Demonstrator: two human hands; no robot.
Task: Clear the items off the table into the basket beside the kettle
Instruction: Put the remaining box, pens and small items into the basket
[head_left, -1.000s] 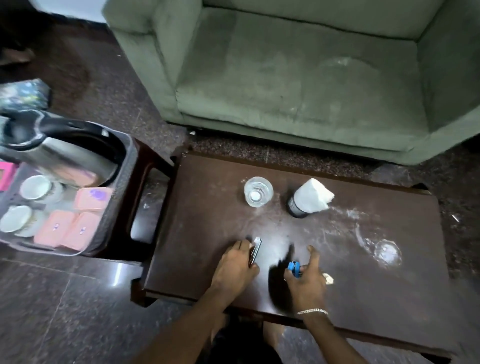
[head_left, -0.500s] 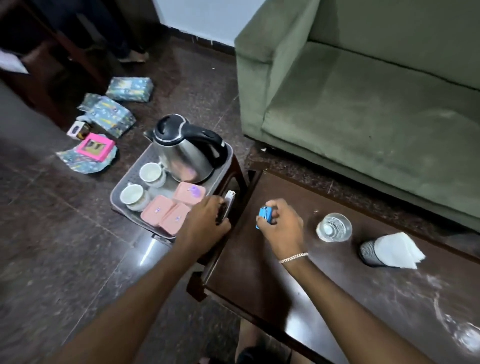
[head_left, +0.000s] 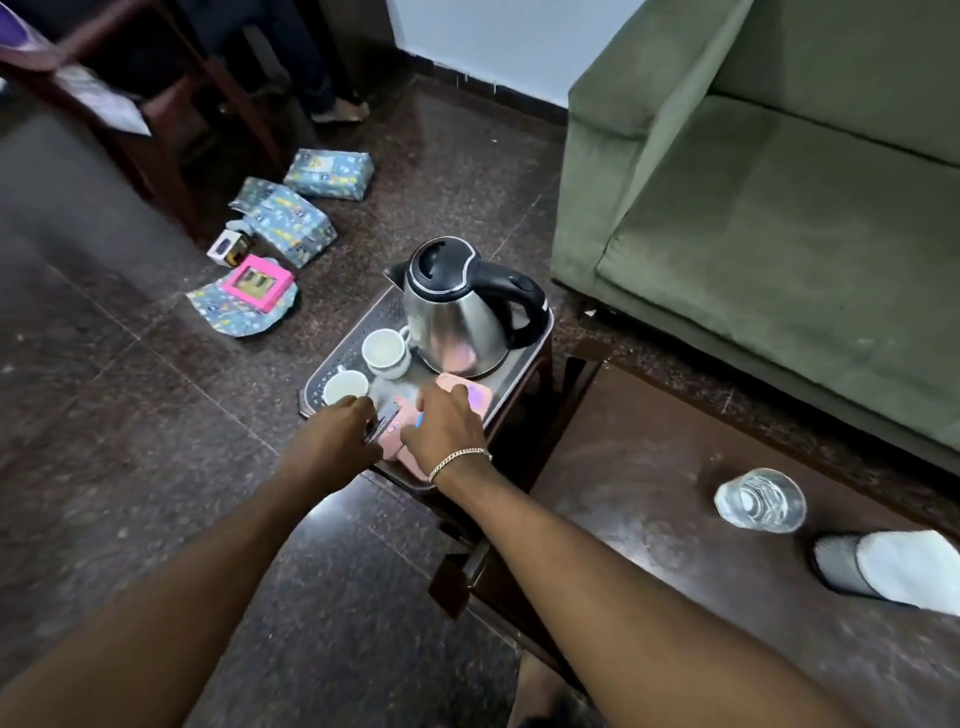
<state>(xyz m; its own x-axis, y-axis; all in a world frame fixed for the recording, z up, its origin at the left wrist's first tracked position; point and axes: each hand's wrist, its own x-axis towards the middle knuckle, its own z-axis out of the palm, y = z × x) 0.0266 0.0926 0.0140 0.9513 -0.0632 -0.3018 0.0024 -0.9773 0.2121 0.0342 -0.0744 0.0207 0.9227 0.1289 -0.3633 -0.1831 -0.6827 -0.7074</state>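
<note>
A grey tray (head_left: 387, 312) holds a steel kettle (head_left: 457, 317), two white cups (head_left: 384, 348) and pink baskets (head_left: 475, 395). Both hands hover over the pink baskets. My left hand (head_left: 337, 436) grips a small silver and black item (head_left: 382, 423). My right hand (head_left: 449, 423) is closed on a small blue item (head_left: 418, 420), mostly hidden under the fingers. On the dark wooden table (head_left: 649, 493) at the right stand a clear glass (head_left: 761, 501) and a dark holder with white tissue (head_left: 883, 569).
A green sofa (head_left: 779, 208) fills the upper right behind the table. Wrapped packets (head_left: 283, 221) and a pink box (head_left: 257, 283) lie on the dark floor at the left. A wooden chair frame (head_left: 156, 119) stands at the upper left.
Both hands have carried their items from the table leftward and now hover over the pink baskets on the tray. The view has swung left with them.
</note>
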